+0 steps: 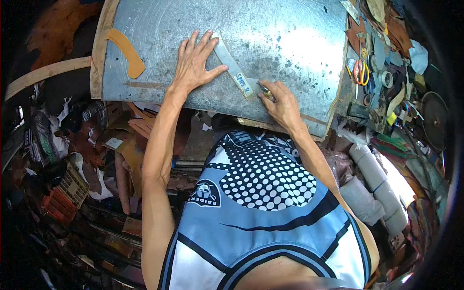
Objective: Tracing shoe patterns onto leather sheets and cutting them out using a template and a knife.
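My left hand [197, 63] lies flat with fingers spread on the metal-topped table [159, 29]. Its thumb and index fingertip reach the left edge of a long pale strip [229, 60], which looks like a template and has a marked label near its lower end. Close to that end, my right hand [280, 104] is closed round a short-handled tool [267, 93], apparently a knife. A broad grey blade seems to extend from it towards the strip; the contact is too small to make out. Toward the table's left side rests a curved tan leather piece [128, 53].
Orange-handled scissors [361, 72], a tape roll [387, 79] and leather scraps [394, 29] crowd the right side. A wooden edge [99, 53] borders the table's left. Wrapped rolls [379, 179] stand at lower right; an orange crate [60, 205] sits at lower left.
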`<act>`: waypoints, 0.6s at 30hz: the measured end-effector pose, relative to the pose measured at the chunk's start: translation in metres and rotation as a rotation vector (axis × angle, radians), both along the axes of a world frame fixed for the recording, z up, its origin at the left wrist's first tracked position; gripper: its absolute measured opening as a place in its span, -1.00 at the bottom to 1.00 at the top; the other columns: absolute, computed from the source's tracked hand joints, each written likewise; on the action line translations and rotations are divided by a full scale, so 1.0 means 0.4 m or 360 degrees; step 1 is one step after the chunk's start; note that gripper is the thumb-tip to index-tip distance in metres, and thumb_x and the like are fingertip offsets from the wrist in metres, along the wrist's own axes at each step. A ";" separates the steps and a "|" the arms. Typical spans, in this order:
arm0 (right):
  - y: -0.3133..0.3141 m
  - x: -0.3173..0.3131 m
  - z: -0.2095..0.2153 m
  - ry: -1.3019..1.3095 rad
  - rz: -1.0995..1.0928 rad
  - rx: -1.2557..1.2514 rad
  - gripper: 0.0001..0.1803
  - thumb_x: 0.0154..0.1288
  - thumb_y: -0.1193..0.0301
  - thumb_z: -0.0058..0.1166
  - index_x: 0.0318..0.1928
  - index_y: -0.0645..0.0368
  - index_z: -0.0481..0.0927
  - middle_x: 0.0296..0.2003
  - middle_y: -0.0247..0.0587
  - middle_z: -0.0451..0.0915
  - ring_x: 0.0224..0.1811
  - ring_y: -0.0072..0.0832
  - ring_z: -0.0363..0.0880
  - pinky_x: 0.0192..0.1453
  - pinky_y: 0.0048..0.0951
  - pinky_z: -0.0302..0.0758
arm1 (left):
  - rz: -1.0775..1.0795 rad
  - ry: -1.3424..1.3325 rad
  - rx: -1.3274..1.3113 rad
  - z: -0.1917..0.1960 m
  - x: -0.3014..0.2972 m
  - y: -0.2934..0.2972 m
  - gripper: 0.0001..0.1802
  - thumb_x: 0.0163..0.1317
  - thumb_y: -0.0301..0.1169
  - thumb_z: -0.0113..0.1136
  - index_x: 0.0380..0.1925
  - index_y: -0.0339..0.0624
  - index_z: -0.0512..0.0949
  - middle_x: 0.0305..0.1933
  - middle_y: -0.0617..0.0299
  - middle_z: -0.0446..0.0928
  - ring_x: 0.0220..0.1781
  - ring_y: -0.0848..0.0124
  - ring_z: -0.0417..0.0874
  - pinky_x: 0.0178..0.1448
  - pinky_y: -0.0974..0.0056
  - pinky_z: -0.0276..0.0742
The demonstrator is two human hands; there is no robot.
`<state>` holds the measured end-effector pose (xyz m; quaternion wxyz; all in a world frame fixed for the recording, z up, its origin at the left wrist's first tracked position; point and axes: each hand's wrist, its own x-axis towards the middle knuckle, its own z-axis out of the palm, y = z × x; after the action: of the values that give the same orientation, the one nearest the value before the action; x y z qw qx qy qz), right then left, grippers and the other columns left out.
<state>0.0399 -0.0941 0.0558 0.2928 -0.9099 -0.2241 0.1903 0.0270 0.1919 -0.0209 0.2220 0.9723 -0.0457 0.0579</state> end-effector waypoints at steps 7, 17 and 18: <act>0.002 -0.007 0.008 0.0040 -0.0021 0.0017 -0.62 0.21 0.41 0.27 0.07 0.06 0.63 -0.34 -0.18 0.53 -0.39 -0.29 0.59 -0.32 -0.26 0.55 | -0.0011 0.0003 -0.0018 0.009 0.001 0.002 -0.07 0.00 0.30 0.31 0.29 -0.04 0.45 0.50 0.12 0.23 0.59 0.04 0.01 0.61 -0.15 -0.19; 0.005 -0.017 0.008 0.0042 0.0004 -0.0048 -0.64 0.25 0.37 0.23 0.07 0.05 0.60 -0.29 -0.18 0.53 -0.36 -0.25 0.62 -0.29 -0.21 0.59 | -0.0041 -0.0086 0.0028 0.018 -0.005 0.011 -0.12 -0.01 0.26 0.36 0.25 -0.01 0.48 0.46 0.14 0.28 0.55 0.02 0.09 0.56 -0.17 -0.07; 0.004 -0.017 0.009 0.0043 0.0002 -0.0054 -0.64 0.25 0.37 0.23 0.07 0.05 0.60 -0.29 -0.18 0.53 -0.36 -0.25 0.62 -0.29 -0.21 0.59 | -0.0043 -0.0085 0.0022 0.020 -0.004 0.009 -0.12 -0.01 0.26 0.36 0.25 -0.01 0.48 0.46 0.14 0.28 0.55 0.02 0.09 0.56 -0.17 -0.07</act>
<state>0.0329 -0.0925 0.0593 0.2803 -0.9119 -0.2174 0.2066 0.0254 0.1956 -0.0130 0.2146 0.9712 -0.0652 0.0805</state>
